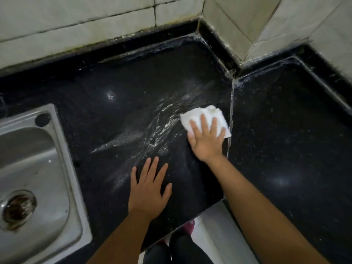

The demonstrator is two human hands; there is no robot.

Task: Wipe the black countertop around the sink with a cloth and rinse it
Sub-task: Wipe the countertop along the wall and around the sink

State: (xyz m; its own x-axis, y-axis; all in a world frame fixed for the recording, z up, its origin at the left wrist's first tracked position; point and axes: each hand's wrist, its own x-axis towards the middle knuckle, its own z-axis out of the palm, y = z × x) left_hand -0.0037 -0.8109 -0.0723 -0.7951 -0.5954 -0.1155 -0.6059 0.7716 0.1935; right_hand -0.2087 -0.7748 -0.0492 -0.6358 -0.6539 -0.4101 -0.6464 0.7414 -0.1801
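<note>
Table point(133, 88): black stone top, joined at a pale seam to a second slab on the right. White soapy or powdery streaks cross the middle of the near slab and run along its back edge under the tiled wall point(76, 16). I judge the wiping to be under way, not finished.

Wiped area: I cannot tell which parts are already clean; the surface shows wet sheen and specks on both slabs.

Remaining work: as I judge it, the central streaks, the back edge, the strip beside the sink and the right slab need passes, and the rinse is not yet done.

Sink point(62, 168): steel basin set into the table at the left. It holds no standing water that I can see. No tap shows.

Drain point(18, 207): round strainer in the basin floor, dark and rusty-looking inside, with no plug visible.

Right hand point(206, 143): flat, palm down on the cloth, near the seam. My fingers point(204, 122) are straight and slightly spread, pressing the cloth to the table, not pinching it.

Left hand point(148, 193): flat on the bare table near the front edge, between the sink and the right hand. My fingers are straight and spread, holding nothing, apparently bracing me.

Cloth point(198, 116): white, bunched, lying on the table under my right fingers, just right of the streaks.
</note>
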